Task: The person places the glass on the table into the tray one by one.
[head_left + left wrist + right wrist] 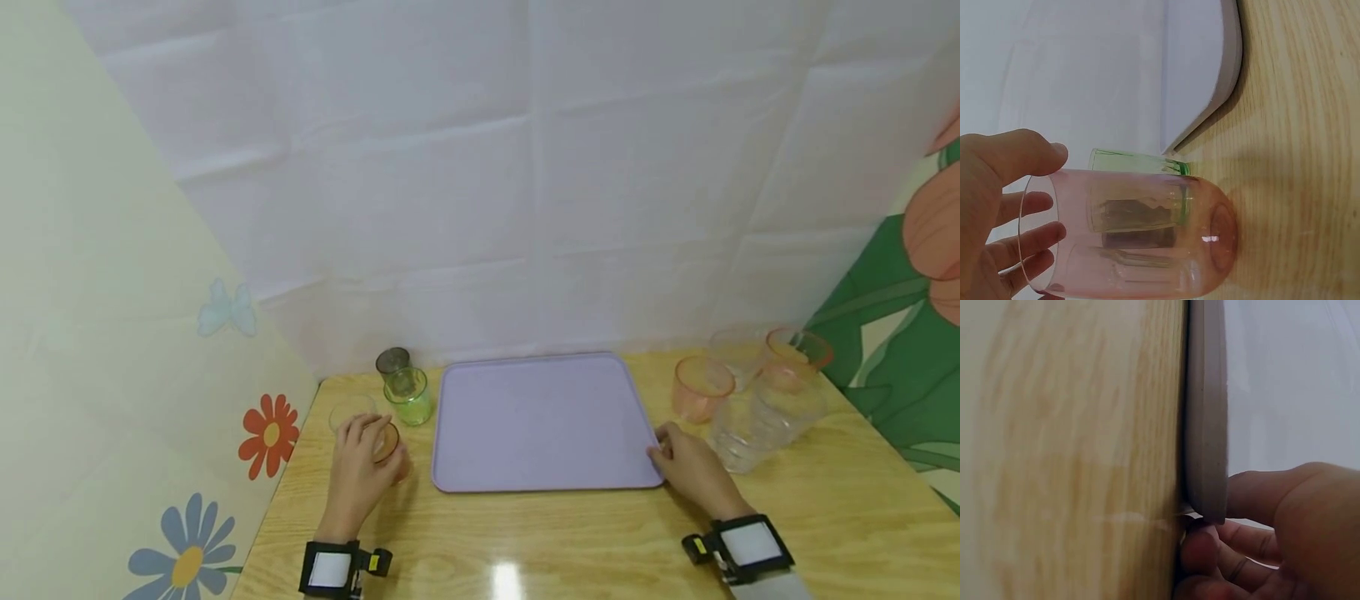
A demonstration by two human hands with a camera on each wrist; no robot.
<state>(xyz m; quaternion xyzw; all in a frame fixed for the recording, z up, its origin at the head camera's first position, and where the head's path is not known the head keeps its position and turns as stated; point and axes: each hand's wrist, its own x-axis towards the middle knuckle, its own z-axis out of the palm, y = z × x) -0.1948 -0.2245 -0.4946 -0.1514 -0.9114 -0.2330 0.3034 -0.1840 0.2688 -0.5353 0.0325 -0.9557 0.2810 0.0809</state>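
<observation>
My left hand [362, 462] grips a pink-tinted drinking glass [1141, 206] from above, thumb and fingers round its rim. The glass stands upright close over the table, left of the lavender tray. At the tray's [543, 425] right front corner, my right hand [693, 467] pinches the edge. In the right wrist view the thumb lies on the tray's [1207, 425] upper side, and curled fingers [1200, 550] are under its corner. Just behind the left hand are a clear glass [352, 408], a green glass [409, 400] and a dark grey glass [393, 361].
Right of the tray stands a cluster of glasses: an orange tumbler [701, 392], another orange-rimmed glass [798, 350] and several clear ones [738, 433]. A white cloth [525, 183] hangs behind the wooden table [480, 542]. Painted walls border both sides.
</observation>
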